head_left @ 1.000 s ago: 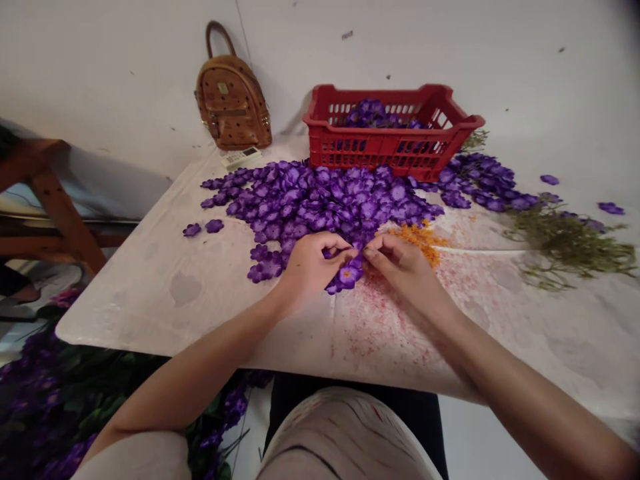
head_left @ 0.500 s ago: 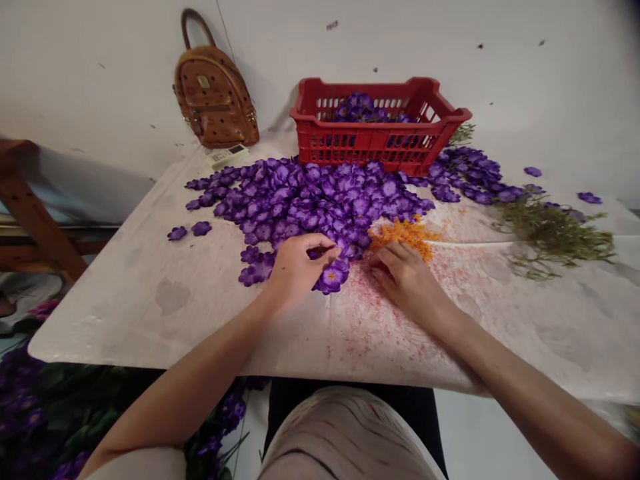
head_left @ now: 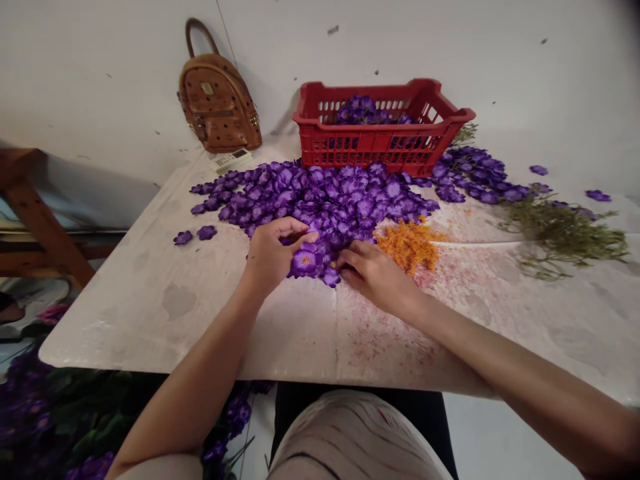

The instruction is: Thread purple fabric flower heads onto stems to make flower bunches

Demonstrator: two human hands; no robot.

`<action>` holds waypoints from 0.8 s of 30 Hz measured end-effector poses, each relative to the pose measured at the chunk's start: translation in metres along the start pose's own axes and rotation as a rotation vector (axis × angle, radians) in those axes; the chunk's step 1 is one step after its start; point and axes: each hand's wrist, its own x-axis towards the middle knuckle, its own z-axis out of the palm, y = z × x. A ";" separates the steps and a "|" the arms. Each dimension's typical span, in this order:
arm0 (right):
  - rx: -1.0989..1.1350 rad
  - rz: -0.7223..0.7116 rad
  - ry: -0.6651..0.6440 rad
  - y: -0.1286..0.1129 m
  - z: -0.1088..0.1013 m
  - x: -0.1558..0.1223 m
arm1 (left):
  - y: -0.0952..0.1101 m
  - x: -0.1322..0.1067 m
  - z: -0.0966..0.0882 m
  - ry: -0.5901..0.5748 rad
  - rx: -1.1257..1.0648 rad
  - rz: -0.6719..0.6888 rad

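My left hand [head_left: 274,252] pinches a purple artificial flower [head_left: 306,261] with a yellow centre between thumb and fingers, at the near edge of the flower pile. Beside it, my right hand [head_left: 374,272] has its fingers closed at another purple blossom [head_left: 331,273]; a speck of yellow shows at the fingertips, too small to make out fully. Behind both hands spreads a big heap of loose purple petal pieces [head_left: 320,193]. A small mound of orange stamens [head_left: 411,245] lies just right of my right hand.
A red plastic crate [head_left: 375,143] with purple flowers inside stands behind the heap. Green stems [head_left: 565,237] lie at the right. A brown backpack [head_left: 219,103] and a white remote control [head_left: 231,160] sit at the back left. Purple flowers with leaves [head_left: 75,413] are below the table's left edge.
My left hand has moved left with its flower. My right hand has come from the orange stamens leftward to a purple blossom. The whole view has shifted slightly.
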 end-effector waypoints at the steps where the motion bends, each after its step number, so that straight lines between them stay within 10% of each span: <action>1: 0.006 -0.004 0.010 0.002 -0.002 -0.001 | 0.000 0.001 -0.002 0.007 -0.011 -0.007; 13: -0.166 -0.060 0.025 -0.004 0.007 0.015 | -0.003 -0.001 0.002 -0.061 0.063 -0.015; 24: 0.190 0.072 0.428 0.007 -0.015 0.002 | -0.007 -0.007 0.016 -0.081 0.130 0.056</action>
